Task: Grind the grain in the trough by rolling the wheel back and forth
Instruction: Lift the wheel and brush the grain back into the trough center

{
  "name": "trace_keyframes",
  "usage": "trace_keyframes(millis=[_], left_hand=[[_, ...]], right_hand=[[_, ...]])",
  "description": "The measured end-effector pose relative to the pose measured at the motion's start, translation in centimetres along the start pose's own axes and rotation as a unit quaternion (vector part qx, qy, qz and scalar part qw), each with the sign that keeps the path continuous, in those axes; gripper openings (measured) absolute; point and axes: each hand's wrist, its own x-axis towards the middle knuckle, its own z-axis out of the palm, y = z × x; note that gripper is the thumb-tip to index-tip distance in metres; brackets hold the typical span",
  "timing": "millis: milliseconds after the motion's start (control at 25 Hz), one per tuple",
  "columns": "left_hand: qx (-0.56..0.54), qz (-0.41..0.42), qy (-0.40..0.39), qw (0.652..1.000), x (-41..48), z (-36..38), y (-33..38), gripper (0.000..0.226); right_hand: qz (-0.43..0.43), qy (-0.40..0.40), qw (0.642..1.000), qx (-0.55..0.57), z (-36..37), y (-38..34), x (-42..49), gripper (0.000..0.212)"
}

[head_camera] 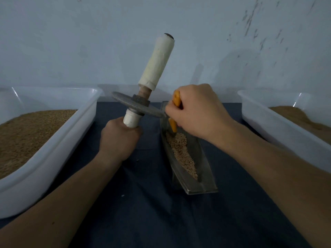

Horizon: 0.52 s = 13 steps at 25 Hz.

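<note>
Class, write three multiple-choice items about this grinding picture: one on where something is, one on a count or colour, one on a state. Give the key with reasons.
1. Where is the grey metal grinding wheel with white-wrapped handles?
A. Rolling in the trough
B. Held in the air, left of the trough
C. Inside a tub

2. How many white plastic tubs stand on the dark blue cloth?
A. One
B. Two
C. Three

3. What is the right hand doing?
A. Gripping an orange-handled tool whose tip is at the grain
B. Resting empty
C. Holding the wheel's handle

Key: 1 B, the left hand grips its lower handle, disc clear of the long metal trough. 2 B, the left tub and the right tub. 3 A, fingers close round the tool above the tan grain.
</note>
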Motion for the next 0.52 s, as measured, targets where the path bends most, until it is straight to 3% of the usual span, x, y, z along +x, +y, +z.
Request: trace_keyframes(millis=[240,520], left_hand=[[-0.005,0.002,0.0,1.0,-0.1,0.0,0.2,0.008],[0.0,0.007,0.002,1.0,-0.2,0.0,0.3,0.009]], right_hand=[[0.01,0.094,0.989,0.118,-6.2,0.2,-6.1,0.02],[-0.012,0.082,0.989,0.119,-9.2,-1.4,-9.2,0.029]])
